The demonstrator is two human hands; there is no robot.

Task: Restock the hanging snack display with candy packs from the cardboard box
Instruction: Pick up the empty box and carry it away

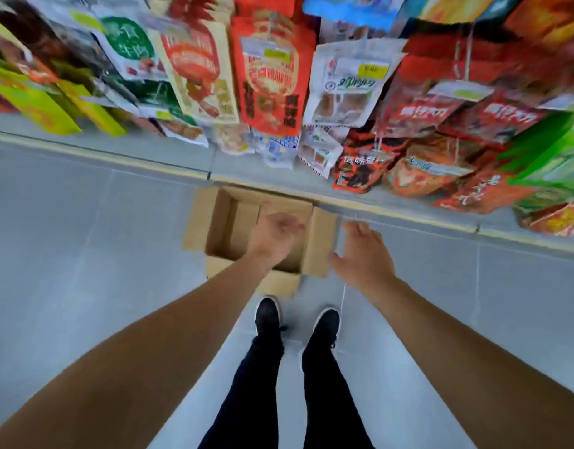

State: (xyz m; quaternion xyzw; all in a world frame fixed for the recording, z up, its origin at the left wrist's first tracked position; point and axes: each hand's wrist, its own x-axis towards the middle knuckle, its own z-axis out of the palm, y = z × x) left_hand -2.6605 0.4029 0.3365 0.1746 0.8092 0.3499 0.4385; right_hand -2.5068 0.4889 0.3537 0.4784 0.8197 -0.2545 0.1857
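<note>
Brown cardboard box on floor, flaps open; hanging snack display crowded with packs above

Print on hanging snack packs blurred; Chinese characters visible on red packs and white pack, none readable with certainty. Yellow price tags illegible. Cardboard box bears no visible text.

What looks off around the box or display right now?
The cardboard box on the floor shows only bare cardboard inside, no candy packs visible, though the left hand covers part. The hanging packs look crowded and overlapping, nothing fallen.
</note>
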